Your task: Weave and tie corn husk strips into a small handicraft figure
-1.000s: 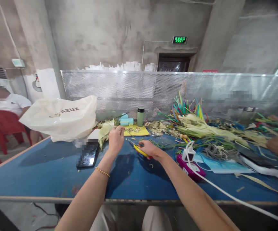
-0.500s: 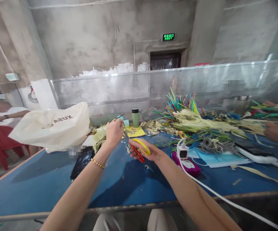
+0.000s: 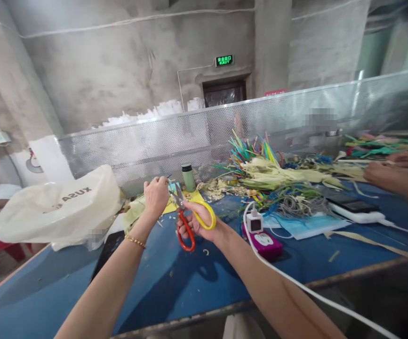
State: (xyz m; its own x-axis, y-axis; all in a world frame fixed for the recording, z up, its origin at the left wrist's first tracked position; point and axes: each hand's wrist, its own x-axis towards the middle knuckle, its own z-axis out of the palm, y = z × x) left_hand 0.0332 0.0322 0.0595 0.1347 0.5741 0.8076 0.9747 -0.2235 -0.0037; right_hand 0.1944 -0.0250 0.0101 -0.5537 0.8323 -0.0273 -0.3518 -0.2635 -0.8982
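right hand [image 3: 199, 228]: fingers gripping spread scissors [image 3: 181, 205] | left hand [image 3: 156, 195]: fingers curled near blades, grasp unclear

Got the red-and-yellow-handled scissors [image 3: 181, 205] in my right hand [image 3: 199, 227], blades spread right by my left hand [image 3: 157, 194]. Blue counter [image 3: 225, 278] is cluttered: pale husk-like leaves [image 3: 270, 175], purple power strip [image 3: 269, 246], green bottle [image 3: 188, 180] further back.
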